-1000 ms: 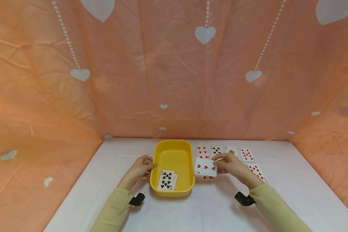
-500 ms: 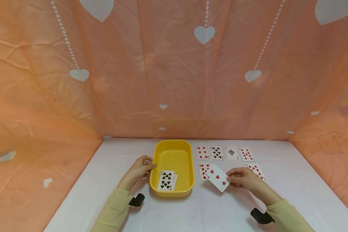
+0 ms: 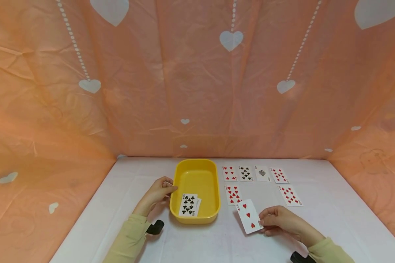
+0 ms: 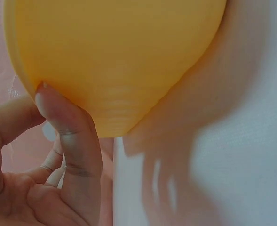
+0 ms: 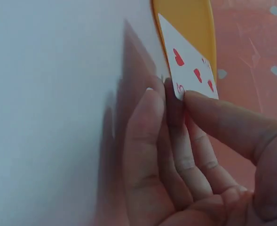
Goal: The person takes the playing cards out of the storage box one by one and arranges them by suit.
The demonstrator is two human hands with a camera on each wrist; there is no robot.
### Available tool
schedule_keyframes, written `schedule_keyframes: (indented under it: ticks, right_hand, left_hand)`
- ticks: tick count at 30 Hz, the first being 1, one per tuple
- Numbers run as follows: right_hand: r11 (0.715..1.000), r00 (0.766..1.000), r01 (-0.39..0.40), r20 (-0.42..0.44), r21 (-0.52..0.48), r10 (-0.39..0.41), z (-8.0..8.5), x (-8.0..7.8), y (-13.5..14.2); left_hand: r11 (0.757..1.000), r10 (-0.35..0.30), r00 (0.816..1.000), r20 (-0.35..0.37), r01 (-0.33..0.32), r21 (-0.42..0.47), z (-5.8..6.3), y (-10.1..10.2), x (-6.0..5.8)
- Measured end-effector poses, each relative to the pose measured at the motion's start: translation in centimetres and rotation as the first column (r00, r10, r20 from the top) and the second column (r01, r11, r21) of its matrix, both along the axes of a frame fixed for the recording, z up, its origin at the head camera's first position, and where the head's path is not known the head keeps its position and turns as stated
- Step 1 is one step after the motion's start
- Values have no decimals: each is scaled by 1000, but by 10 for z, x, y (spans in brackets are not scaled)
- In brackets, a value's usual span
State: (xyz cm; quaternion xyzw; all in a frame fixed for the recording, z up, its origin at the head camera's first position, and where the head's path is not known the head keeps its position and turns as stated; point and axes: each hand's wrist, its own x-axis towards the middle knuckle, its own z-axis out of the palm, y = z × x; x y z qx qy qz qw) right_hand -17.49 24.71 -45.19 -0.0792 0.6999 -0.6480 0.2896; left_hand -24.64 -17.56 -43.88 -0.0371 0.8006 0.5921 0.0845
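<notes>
My left hand (image 3: pixel 158 190) pinches the left rim of a yellow plastic tray (image 3: pixel 197 179), thumb and finger at the edge in the left wrist view. Two overlapping playing cards lie at the tray's near end, a clubs card (image 3: pixel 188 204) on top. My right hand (image 3: pixel 283 221) holds a three of hearts playing card (image 3: pixel 248 213) by its near right corner, between thumb and fingers. The card is tilted, face up, casting a shadow on the table. In the right wrist view the thumb presses on the face of the three of hearts (image 5: pixel 187 56).
Behind the right hand, a back row holds a hearts card (image 3: pixel 229 174), a clubs card (image 3: pixel 246 174), an ace of spades (image 3: pixel 262 173) and a diamonds card (image 3: pixel 279 175). Nearer lie another hearts card (image 3: pixel 233 194) and a diamonds card (image 3: pixel 290 195). The table (image 3: pixel 197 244) is white.
My right hand has drawn the three of hearts away from the tray's right side, rightward and nearer to me, turning it from crosswise to lengthwise. My left hand has stayed at the rim.
</notes>
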Motion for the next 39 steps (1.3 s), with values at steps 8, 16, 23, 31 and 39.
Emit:
schedule_keyframes:
  ticks: [8,16,23,31,39]
  right_hand:
    - [999,996,41,72,20,-43,-9,7,-6]
    - [998,991,57,116,18,-59,-14,9,-11]
    - [997,993,73,91,2,-73,-15,7,-14]
    - [995,993,99,60,16,-100,-14,7,-25]
    - [988,985,153,73,33,-155,-14,7,-31]
  left_hand:
    - [1000,-9,1000,-8,9,1,0,0,0]
    - [1000,-22,1000,12,22,17,1,1,1]
    - [1000,-13,1000,8,13,8,0,1,1]
    - [1000,-10,1000,-2,10,3,0,1,1]
    - [1000,-5,1000,3,5,6,0,1,1]
